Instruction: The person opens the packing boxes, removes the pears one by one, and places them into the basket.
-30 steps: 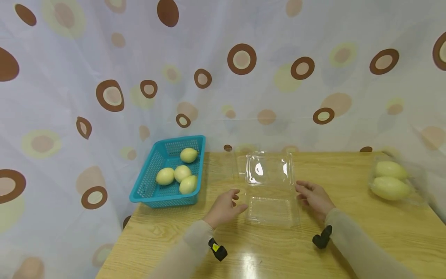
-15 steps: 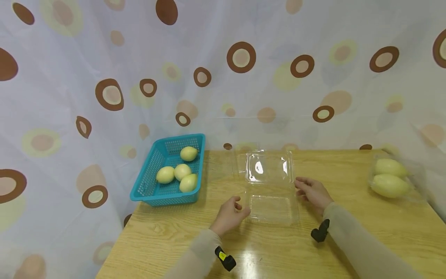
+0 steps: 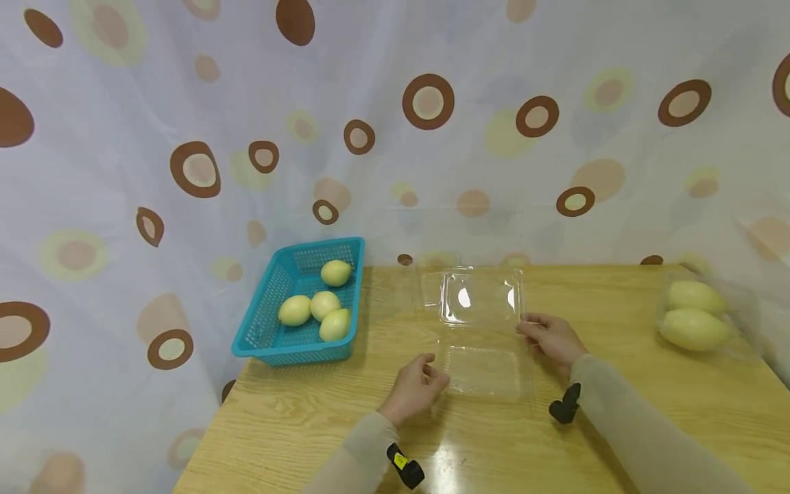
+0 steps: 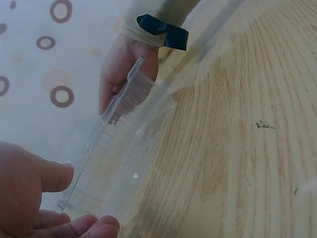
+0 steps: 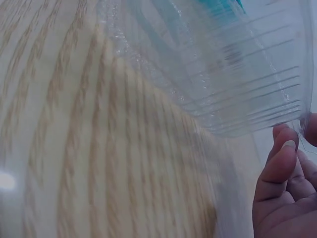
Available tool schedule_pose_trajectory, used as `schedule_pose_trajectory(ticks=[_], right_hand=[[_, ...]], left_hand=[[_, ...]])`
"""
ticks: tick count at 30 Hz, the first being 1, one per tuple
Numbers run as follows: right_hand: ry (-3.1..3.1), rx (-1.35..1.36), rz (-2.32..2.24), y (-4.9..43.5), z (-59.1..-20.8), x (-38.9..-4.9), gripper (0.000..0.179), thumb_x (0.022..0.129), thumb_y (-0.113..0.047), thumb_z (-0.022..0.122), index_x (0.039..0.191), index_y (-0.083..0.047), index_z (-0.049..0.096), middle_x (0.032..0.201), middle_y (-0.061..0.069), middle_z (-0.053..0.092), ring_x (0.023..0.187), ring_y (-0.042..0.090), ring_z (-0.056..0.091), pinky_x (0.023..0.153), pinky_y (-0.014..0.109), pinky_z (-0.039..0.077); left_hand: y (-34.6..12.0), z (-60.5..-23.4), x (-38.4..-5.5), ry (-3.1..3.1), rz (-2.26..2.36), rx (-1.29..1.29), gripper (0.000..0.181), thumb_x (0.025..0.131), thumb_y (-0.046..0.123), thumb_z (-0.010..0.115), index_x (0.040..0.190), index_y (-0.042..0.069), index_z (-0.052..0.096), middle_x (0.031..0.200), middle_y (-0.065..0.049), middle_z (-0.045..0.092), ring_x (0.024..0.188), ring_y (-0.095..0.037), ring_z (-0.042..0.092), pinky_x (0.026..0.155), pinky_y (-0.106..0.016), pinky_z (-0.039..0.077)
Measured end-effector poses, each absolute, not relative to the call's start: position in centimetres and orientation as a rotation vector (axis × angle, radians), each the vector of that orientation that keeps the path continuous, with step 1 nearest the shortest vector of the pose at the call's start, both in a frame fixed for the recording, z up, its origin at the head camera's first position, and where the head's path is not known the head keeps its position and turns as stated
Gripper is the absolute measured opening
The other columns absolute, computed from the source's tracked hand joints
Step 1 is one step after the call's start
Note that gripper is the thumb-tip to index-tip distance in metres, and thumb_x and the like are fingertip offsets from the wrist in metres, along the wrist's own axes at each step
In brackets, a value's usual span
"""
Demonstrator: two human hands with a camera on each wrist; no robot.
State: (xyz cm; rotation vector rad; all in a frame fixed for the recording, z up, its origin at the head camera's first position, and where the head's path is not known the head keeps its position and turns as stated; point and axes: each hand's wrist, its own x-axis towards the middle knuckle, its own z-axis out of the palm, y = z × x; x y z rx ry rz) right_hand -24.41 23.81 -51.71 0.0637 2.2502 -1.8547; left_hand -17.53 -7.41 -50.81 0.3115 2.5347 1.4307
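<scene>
An opened clear plastic clamshell container (image 3: 484,370) lies at the middle of the wooden table, its raised lid half (image 3: 484,296) toward the curtain. At its right side my right hand (image 3: 554,341) pinches the rim near the fold; the right wrist view shows the thumb and fingertips on either side of that edge. My left hand (image 3: 412,390) is at the left side of the lower half, fingers loosely bent. In the left wrist view, the left thumb (image 4: 57,176) and fingers stand apart around the container's corner. Whether the left fingertips touch the plastic is hard to tell.
A blue basket (image 3: 296,355) holding several pale yellow-green oval fruits (image 3: 336,324) stands at the left. Another clear container (image 3: 743,329) with two such fruits (image 3: 694,329) sits at the far right. More clear plastic (image 3: 398,291) lies behind, before the patterned curtain (image 3: 481,137).
My left hand has moved right and slightly toward me, closer to the container's left edge. My right hand has shifted slightly left onto its rim. The fruits have stayed put.
</scene>
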Motion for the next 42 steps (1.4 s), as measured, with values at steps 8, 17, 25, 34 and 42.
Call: schedule_pose_trajectory(ticks=[8, 17, 25, 34, 42], right_hand=[[2.274, 0.02, -1.893, 23.8, -51.6, -24.3, 0.06, 0.098, -0.028, 0.057, 0.143, 0.006, 0.036, 0.114, 0.016, 0.063, 0.076, 0.009, 0.056, 0.063, 0.025, 0.05], [2.325, 0.031, -1.884, 24.6, -52.0, -22.6, 0.056, 0.098, -0.027, 0.057, 0.141, 0.005, 0.038, 0.112, 0.016, 0.063, 0.076, 0.013, 0.055, 0.068, 0.028, 0.05], [2.318, 0.084, -1.939, 25.5, -52.2, -21.8, 0.062, 0.097, -0.03, 0.06, 0.141, 0.006, 0.035, 0.104, 0.009, 0.065, 0.075, 0.008, 0.057, 0.067, 0.026, 0.053], [2.26, 0.127, -2.056, 26.5, -52.4, -20.6, 0.059, 0.095, -0.025, 0.063, 0.136, 0.008, 0.034, 0.09, -0.001, 0.065, 0.075, 0.006, 0.059, 0.068, 0.025, 0.053], [2.133, 0.237, -2.252, 27.2, -52.3, -19.8, 0.051, 0.093, -0.015, 0.064, 0.128, 0.007, 0.035, 0.079, -0.005, 0.064, 0.067, 0.004, 0.058, 0.06, 0.02, 0.051]], left_hand=[[-7.0, -50.8, -17.7, 2.487, 1.483, 0.271, 0.056, 0.097, 0.025, 0.06, 0.142, -0.001, 0.04, 0.097, 0.0, 0.055, 0.076, -0.01, 0.057, 0.056, -0.026, 0.049], [-6.7, -51.1, -17.9, 2.528, 1.448, 0.32, 0.058, 0.098, 0.025, 0.059, 0.144, -0.003, 0.038, 0.099, 0.001, 0.057, 0.081, -0.008, 0.056, 0.059, -0.024, 0.049], [-5.6, -50.6, -18.2, 2.554, 1.474, 0.352, 0.055, 0.098, 0.021, 0.057, 0.145, -0.001, 0.038, 0.106, -0.002, 0.06, 0.081, -0.008, 0.057, 0.06, -0.024, 0.049], [-4.2, -50.6, -19.3, 2.555, 1.487, 0.346, 0.048, 0.1, 0.014, 0.053, 0.144, 0.0, 0.041, 0.12, -0.012, 0.058, 0.086, -0.007, 0.062, 0.059, -0.021, 0.049], [-2.2, -49.8, -20.0, 2.551, 1.458, 0.344, 0.06, 0.096, 0.025, 0.061, 0.144, -0.004, 0.039, 0.133, -0.017, 0.052, 0.069, -0.006, 0.058, 0.054, -0.023, 0.047]])
